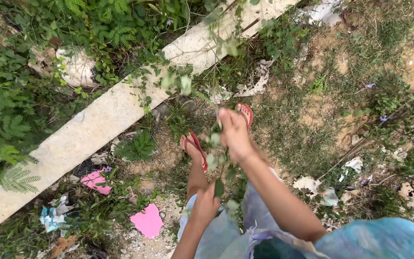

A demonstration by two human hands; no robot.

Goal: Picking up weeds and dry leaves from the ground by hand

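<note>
At nine o'clock I see a long concrete slab [101,120] crossing the weeds, pink paper scraps [147,221] below it at seven. My left hand [206,205] pinches the lower end of a leafy stem [215,144] at six o'clock. My right hand [233,134], closed around the same stem higher up, sits near centre, above red sandals [198,148].

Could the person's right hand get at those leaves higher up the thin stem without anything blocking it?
Probably yes. The right hand already grips the thin leafy stem, and the upper leaves hang in open air above the concrete slab, nothing between. The left hand holds the stem's lower part.
</note>
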